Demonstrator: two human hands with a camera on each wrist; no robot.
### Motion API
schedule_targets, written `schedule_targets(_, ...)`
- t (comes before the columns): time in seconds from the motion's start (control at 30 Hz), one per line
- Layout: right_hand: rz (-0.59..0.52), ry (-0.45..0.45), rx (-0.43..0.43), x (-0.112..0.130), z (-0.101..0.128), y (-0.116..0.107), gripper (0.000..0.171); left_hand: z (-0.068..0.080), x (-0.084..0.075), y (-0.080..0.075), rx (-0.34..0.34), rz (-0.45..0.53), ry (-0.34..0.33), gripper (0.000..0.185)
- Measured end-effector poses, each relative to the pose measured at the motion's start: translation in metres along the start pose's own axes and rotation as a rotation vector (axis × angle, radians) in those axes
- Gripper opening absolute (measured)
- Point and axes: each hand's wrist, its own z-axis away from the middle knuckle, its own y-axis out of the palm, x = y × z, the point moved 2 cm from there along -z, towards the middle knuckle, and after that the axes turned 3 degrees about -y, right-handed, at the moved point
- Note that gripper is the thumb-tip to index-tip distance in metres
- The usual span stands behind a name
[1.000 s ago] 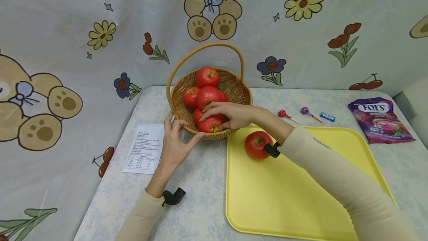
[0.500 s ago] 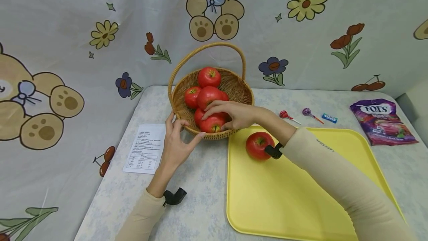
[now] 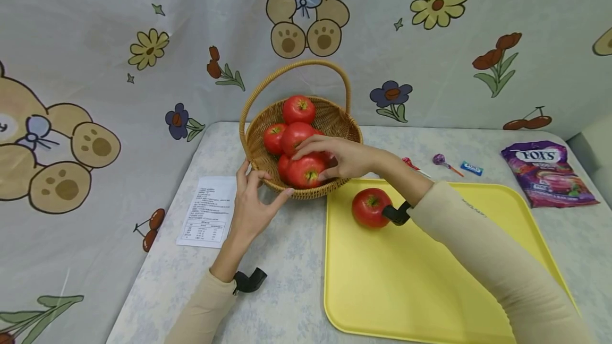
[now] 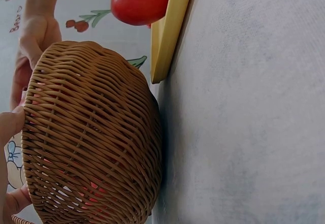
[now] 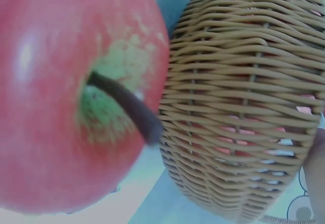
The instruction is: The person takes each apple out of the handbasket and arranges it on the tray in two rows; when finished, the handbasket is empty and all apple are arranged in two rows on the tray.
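Showing, in head view, front apple (image 3: pixel 302 170) inside near rim of basket (image 3: pixel 337 120), clamped btwn thumb & bent fingers of R hand (image 3: pixel 351 157). Gripped from above & R side, prob. because hemmed in by near rim in front & other apples (image 3: pixel 297 136) behind. Held at near L rim by L hand (image 3: pixel 252 203), w/ thumb & bent fingers spread apart along wicker; prob. to steady basket vs. sliding or tipping. Seen likewise in L wrist view, w/ digits on rim at two separate spots. Set on tray (image 3: pixel 411 280), just R of basket: tray apple (image 3: pixel 369 206); perhaps so placed for short reach, w/ raised edge vs. rolling.

Orientation: turned, in front apple, w/ yellow-green hollow toward near side, slightly R, next to thumb tip; nearly round, hence w/o clear long axis. Turned, in tray apple, stem-end up. Turned, in basket, mouth-up, w/ arched handle (image 3: pixel 313 62) running from near L to far R; hard to tell re: tilt.
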Motion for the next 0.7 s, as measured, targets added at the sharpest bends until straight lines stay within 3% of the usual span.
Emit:
schedule_targets(0.3, -0.07, 0.001, -0.085, 0.005, 0.022, -0.021, 0.059, 0.001, -0.001, -0.001, 0.001, 0.011, -0.002, 0.05)
schedule_targets(0.7, -0.144, 0.158, -0.213, 0.014, 0.086, -0.057, 0.061, 0.001, -0.002, -0.001, -0.013, 0.007, 0.01, 0.05)
